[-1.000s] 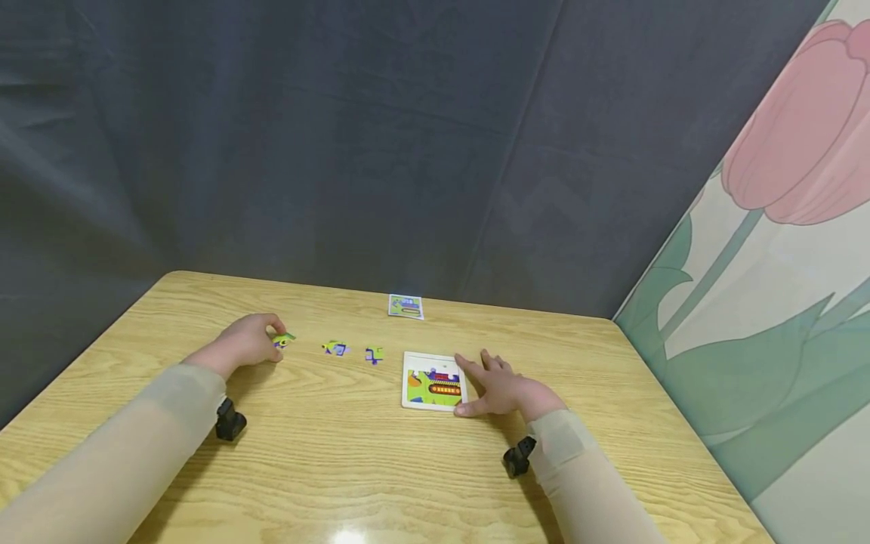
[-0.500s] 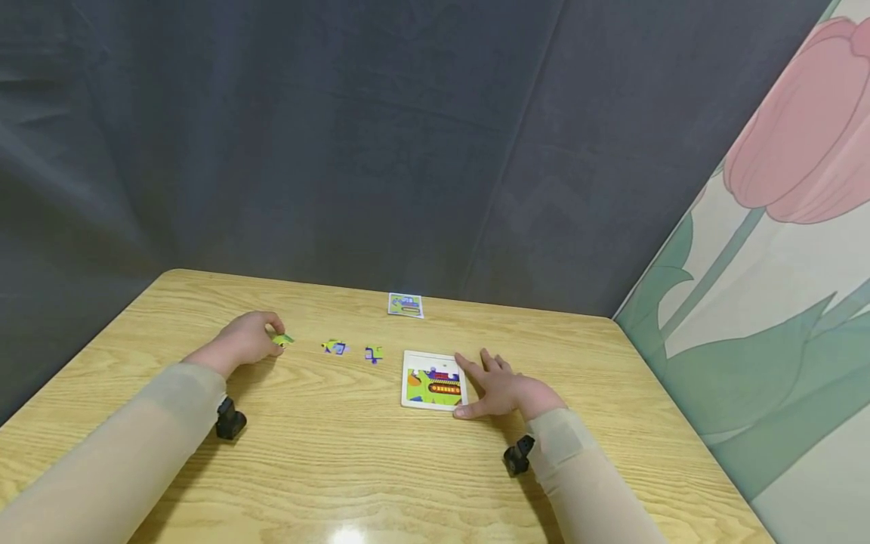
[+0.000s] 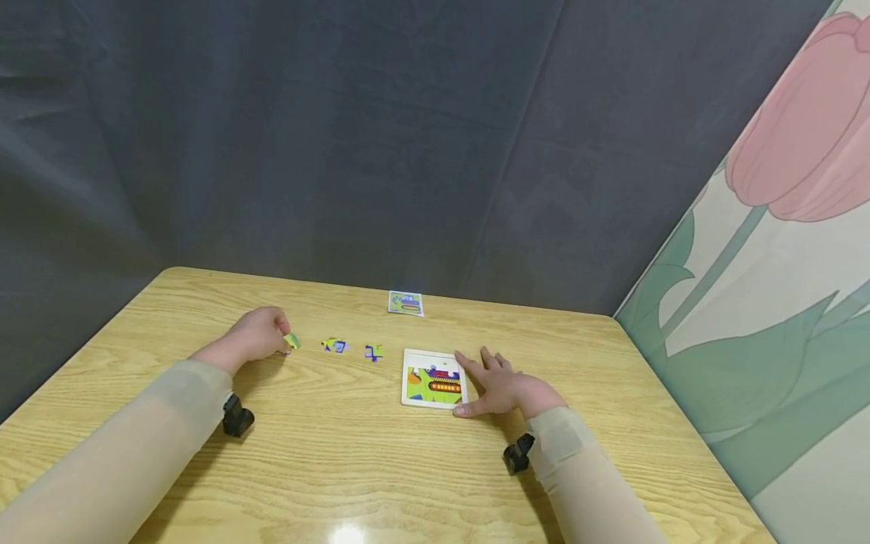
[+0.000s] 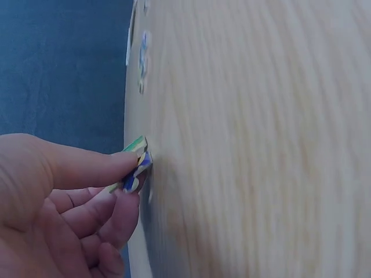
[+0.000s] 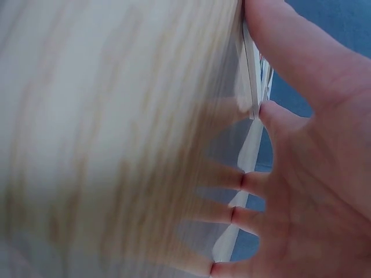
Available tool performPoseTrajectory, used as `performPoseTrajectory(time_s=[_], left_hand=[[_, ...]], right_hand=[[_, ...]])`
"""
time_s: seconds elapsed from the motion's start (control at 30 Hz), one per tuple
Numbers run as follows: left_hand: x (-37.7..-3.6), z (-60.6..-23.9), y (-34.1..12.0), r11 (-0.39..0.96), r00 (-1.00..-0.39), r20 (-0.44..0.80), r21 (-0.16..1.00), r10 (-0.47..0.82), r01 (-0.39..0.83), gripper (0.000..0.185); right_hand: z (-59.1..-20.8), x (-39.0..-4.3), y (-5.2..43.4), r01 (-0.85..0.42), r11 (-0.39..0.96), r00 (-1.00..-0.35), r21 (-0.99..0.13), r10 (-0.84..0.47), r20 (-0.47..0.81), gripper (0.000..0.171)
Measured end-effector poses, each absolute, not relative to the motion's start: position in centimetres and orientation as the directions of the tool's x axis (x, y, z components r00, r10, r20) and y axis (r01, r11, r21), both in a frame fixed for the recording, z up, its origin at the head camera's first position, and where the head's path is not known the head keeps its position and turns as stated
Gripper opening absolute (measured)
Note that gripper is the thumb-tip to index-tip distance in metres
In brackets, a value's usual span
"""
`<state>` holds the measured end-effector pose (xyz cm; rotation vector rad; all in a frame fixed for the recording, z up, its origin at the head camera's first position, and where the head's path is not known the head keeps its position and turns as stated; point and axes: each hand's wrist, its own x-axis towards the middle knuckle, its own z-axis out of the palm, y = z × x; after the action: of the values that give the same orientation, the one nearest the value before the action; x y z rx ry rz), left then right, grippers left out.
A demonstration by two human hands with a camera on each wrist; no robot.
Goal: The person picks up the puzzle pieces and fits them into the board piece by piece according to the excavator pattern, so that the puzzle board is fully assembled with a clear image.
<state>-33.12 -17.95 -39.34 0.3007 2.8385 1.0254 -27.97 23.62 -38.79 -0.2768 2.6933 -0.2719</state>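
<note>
Between thumb and fingers my left hand [image 3: 257,334] pinches a green, yellow and blue jigsaw piece [image 4: 137,168], tilted off the table at the left. Two more pieces lie to its right: a yellow-and-blue jigsaw piece [image 3: 334,345] and a green-and-purple jigsaw piece [image 3: 374,352]. A white puzzle tray [image 3: 435,355] holds a partly filled picture with a red and orange tracked vehicle; white backing shows along its upper part. With fingers spread, my right hand [image 3: 499,385] rests on the table, thumb and index finger touching the tray's right edge.
A small picture card [image 3: 405,303] of a similar vehicle lies near the far edge of the wooden table [image 3: 381,468]. Behind the table hangs a dark curtain [image 3: 340,151]. A wall with painted tulips [image 3: 782,264] runs along the right side.
My left hand has shifted slightly right and turned the pinched jigsaw piece, which now stands more on edge. The right hand and the tray have stayed where they were.
</note>
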Motion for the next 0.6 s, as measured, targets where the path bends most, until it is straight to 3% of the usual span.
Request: performPoseTrajectory(time_s=[0.3,0.6], left_hand=[[-33.3,-38.9,-15.6,0.666,-0.954,-0.011,0.719,0.3,0.201,0.02],[-34.4,-38.1,-10.3,0.611,-0.915,-0.045,0.757,0.401,0.231,0.017]], right_hand=[[-38.9,-28.1,23.5,-0.144,0.967,-0.891,-0.208,-0.218,-0.397,0.108],[-39.7,-28.4,23.8,-0.159,0.967,-0.897,-0.197,-0.225,-0.381,0.111]])
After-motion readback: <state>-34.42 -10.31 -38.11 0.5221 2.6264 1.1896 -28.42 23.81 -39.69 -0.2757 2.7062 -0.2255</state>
